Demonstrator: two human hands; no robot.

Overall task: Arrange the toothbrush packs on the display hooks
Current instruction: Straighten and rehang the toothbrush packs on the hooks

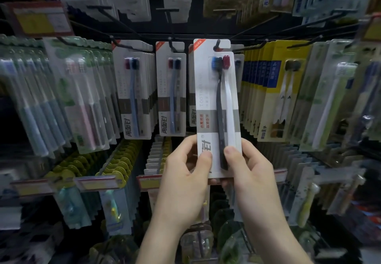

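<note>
From the head view, the pack looked light and flat, stiff card with a slick blister, best held by its lower edges. It hung upright, its top slot at the hook. The left hand and right hand each pinched a bottom corner, thumbs in front.

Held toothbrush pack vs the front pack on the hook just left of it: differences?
The held pack has a black and a white brush with blue and dark red bristle heads; the hung pack has a light blue handle with dark heads. The held pack is pinched at its bottom by the left hand and right hand; the hung pack hangs untouched. Both share the white-grey card design.
</note>
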